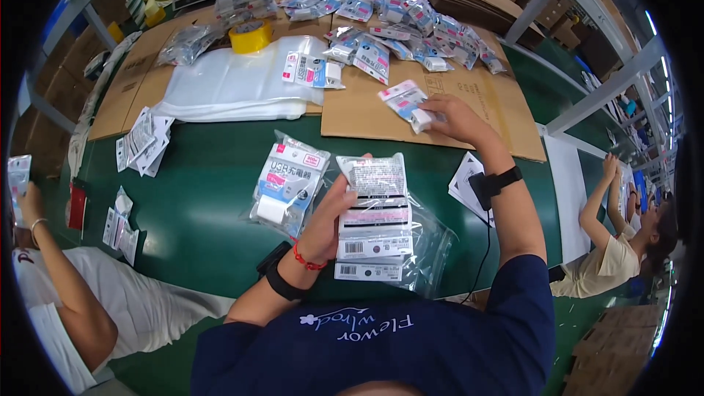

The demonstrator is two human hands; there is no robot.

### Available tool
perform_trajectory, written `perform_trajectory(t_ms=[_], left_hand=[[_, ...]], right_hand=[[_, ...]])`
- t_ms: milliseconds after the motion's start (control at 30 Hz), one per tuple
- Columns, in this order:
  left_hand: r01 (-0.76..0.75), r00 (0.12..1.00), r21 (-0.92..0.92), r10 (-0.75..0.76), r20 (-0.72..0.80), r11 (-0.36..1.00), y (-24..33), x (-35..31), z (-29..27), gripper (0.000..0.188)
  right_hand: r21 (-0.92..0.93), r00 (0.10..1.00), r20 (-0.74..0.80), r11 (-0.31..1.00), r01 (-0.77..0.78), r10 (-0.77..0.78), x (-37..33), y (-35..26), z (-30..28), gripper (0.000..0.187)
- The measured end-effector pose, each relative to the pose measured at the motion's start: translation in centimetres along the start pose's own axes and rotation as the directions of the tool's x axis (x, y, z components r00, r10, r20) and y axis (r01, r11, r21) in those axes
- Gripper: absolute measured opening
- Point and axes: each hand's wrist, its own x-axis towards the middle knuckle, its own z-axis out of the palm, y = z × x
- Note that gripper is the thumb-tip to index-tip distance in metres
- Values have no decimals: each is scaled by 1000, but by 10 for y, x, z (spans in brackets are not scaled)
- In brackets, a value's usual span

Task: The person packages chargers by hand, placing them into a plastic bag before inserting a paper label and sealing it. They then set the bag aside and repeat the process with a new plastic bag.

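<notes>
My left hand (330,216) is closed round the left edge of a stack of charger packets (374,205), their printed backs facing up. A loose clear plastic bag (433,246) spreads out at the stack's right side. Farther off to the right, my right hand (456,119) grips the right end of a single charger packet (405,103) over the cardboard, a white block showing by its fingertips. Left of the stack lies another bagged group of charger packets (286,183), fronts up, close to my left hand.
Many charger packets (418,18) are heaped on the cardboard sheet (352,114) at the back. Flat clear bags (227,84) lie under a yellow tape roll (251,37). Paper leaflets (469,183) rest near my right forearm. One person (81,301) works at left, another (620,242) at right.
</notes>
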Motion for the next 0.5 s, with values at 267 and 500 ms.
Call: perform_trajectory(t_ms=[267, 500], left_hand=[[-64, 998, -12, 64, -6, 998, 2, 5, -8, 54], [-54, 998, -65, 57, 41, 996, 12, -1, -12, 47]], right_hand=[[5, 976, -193, 995, -102, 102, -25, -18, 38, 45], [291, 827, -511, 952, -89, 234, -70, -130, 6, 43]])
